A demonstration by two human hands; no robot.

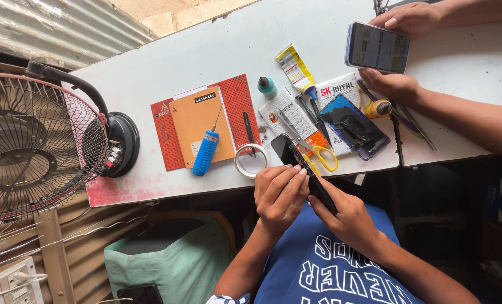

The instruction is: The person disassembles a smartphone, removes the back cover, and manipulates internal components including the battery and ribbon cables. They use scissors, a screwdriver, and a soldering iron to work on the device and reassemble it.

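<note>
the left hand [279, 194] and the right hand [347, 217] are both closed around 1 dark phone [301, 166]. the phone is tilted, with its top end just over the edge of the white table [206, 62] and its bottom end down by the blue shirt [324, 264]. the left fingers are curled over the side of the phone, with the fingertips pressing on its edge. the right hand cups it from below.

just beside the phone lie yellow scissors [321, 157] and a ring of tape [251, 160]. a blue screwdriver [206, 152] rests on an orange notebook [197, 126]. a fan [37, 141] stands at the far left. across the table, another person's 2 hands hold a lit phone [376, 48].

the phone hangs partly off the table, so if a finger slips, it could fall into the lap or to the floor. pressing too hard on the thin edge might crack the glass. the scissors are close, and a bump could knock them off.
</note>
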